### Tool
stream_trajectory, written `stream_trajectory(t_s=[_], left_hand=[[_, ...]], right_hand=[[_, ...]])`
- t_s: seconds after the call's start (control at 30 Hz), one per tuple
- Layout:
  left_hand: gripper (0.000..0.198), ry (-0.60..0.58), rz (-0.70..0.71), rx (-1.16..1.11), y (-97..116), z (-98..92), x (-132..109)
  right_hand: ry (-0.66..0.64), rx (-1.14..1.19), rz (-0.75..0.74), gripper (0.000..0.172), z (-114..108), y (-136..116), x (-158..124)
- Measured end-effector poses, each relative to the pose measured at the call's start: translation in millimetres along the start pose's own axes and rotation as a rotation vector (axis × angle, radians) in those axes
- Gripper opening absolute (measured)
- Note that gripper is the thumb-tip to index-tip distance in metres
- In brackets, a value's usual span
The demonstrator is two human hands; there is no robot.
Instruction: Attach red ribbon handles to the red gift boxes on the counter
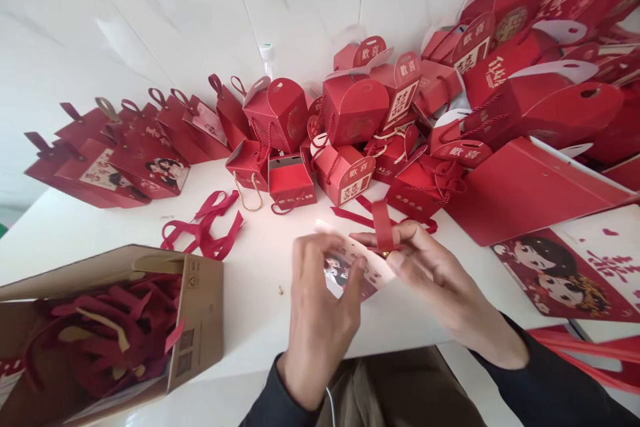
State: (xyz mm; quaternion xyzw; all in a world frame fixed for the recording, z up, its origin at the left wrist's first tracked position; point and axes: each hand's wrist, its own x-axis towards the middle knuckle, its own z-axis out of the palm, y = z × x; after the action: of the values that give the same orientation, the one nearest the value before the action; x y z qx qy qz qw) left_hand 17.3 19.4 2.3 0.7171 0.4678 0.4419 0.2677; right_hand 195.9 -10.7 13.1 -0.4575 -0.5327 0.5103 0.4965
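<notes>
Printed card (pixel 345 270), the small one with a cartoon couple on it, sits right between your hands above the near edge of the tabletop (pixel 260 320), at dead centre of your view and a little toward 6 o'clock. Its long axis runs roughly from 10 o'clock to 4 o'clock, so one end points at each hand and neither has to reach. Your left hand (pixel 320 310) comes up from 6 o'clock with narrowed fingers, thumb and fingertips closed on the card's left end and partly hiding its face. Your right hand (pixel 437 277) comes in from 4 o'clock, thumb pressed on the card's right end. A red ribbon (pixel 383 227) loops over its forefinger and stands upright, touching the card's far edge. The ribbon's tails trail away on the tabletop toward 12 o'clock, ending just short of the gift boxes (pixel 345 173). Something small and gold shows under the ribbon at your right thumb, but what it is I cannot tell. The right hand is the one nearer the ribbon, while the left only steadies the card. Loose ribbons (pixel 207 227) lie well apart at 10 o'clock, and the open cardboard box (pixel 200 307) of red pieces sits at 8 o'clock. A flat printed sheet (pixel 565 277) lies at 3 o'clock.
</notes>
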Motion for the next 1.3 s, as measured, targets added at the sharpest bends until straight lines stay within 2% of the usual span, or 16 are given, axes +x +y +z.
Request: stream_trajectory(t_s=[0.07, 0.1, 0.17, 0.23, 0.33, 0.4, 0.47, 0.73, 0.97, 1.13, 1.3], left_hand=[[0.052, 0.073, 0.09, 0.144, -8, -2.8, 11], [0.058, 0.044, 0.143, 0.184, -11, -5.6, 17], [0.041, -0.068, 0.215, 0.173, -14, -12.4, 27], [0.018, -0.135, 0.21, 0.089, -15, -18.4, 34], [0.016, -0.16, 0.11, -0.035, -14, -22.0, 33], [0.014, -0.154, 0.075, -0.074, -13, -21.3, 28], [0.01, -0.137, 0.068, -0.095, -13, -19.7, 23], [0.023, -0.155, 0.101, -0.103, -13, -16.9, 17], [0.023, -0.153, 0.126, -0.099, -9, -16.0, 16], [0.027, -0.188, 0.128, -0.121, -10, -16.7, 15], [0.022, -0.214, 0.113, -0.128, -10, -15.7, 14]], right_hand=[[-0.016, -0.041, 0.008, 0.019, -6, 1, 1], [-0.02, -0.056, 0.006, 0.02, -8, 1, 2], [-0.026, -0.109, -0.007, 0.02, -10, -1, 2], [-0.002, -0.261, -0.075, 0.013, -11, -4, 1], [0.038, -0.638, -0.331, 0.003, -11, -5, 1], [0.035, -0.839, -0.492, 0.006, -11, -3, 1], [0.027, -0.939, -0.558, 0.01, -10, -1, 3], [0.012, -0.947, -0.566, 0.012, -9, 1, 11], [0.083, -0.94, -0.515, 0.012, -5, 0, 9], [0.123, -0.958, -0.547, 0.014, -2, -4, 10], [0.11, -0.843, -0.567, 0.015, 1, -6, 15]])
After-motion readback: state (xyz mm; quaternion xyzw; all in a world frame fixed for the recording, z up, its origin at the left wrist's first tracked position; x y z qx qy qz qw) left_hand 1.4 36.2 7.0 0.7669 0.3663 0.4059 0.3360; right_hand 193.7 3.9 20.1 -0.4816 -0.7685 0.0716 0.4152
